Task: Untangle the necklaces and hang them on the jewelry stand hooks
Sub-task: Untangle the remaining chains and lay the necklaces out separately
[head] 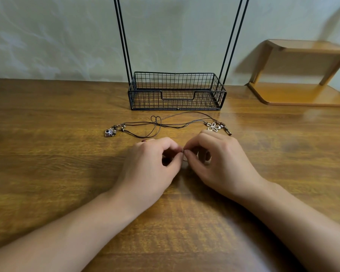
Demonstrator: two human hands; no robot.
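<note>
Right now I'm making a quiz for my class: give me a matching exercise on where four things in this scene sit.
Things:
1. camera pendant
2. flower pendant
3. wire basket
4. wooden shelf

Places:
A. far right, by the wall
B. beside the right hand
C. left end of the cords
D. centre back, between black rods

Pairs: 1-C, 2-B, 3-D, 4-A

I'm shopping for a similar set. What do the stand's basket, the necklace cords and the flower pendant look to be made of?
Basket: black-coated metal wire, a thin rigid grid with a matte look.
Necklace cords: dark brown, thin and smooth, probably waxed cotton or leather.
Flower pendant: pale silvery open petals, likely metal.
</note>
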